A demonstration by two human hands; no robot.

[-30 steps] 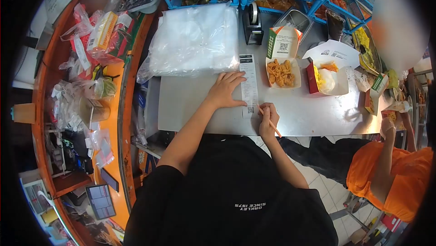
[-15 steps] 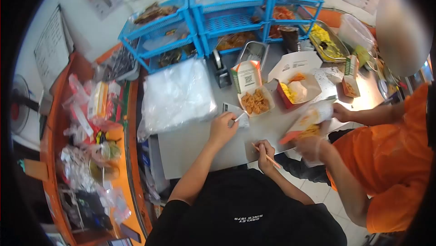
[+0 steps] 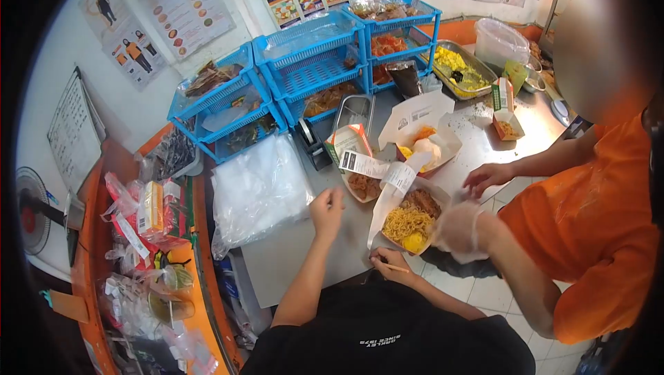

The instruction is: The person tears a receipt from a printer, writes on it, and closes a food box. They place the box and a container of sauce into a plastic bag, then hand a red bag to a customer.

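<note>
My left hand (image 3: 327, 213) is raised over the table's near side with its fingers curled in; what they hold, if anything, is hidden. My right hand (image 3: 389, 264) grips a thin orange-pink stick (image 3: 395, 268) at the table edge, close below an open box of noodles (image 3: 408, 223) with a yellow piece and brown meat. A co-worker's gloved hand (image 3: 462, 231) is at that box's right side. A printed paper slip (image 3: 364, 165) stretches across a box of fried pieces (image 3: 363, 187) and the noodle box's raised lid. Behind stands an open box with rice (image 3: 425, 150).
Clear plastic bags (image 3: 259, 185) lie left on the table (image 3: 277, 275), beside a black tape dispenser (image 3: 314, 145). Blue racks (image 3: 311, 74) stand behind. The co-worker (image 3: 581, 216) in orange is at the right, their bare hand (image 3: 487, 179) over the table.
The noodle box has moved from the co-worker's side to in front of my hands. My left hand has drawn back from the paper slip, which now lies higher across the boxes. The view has shifted.
</note>
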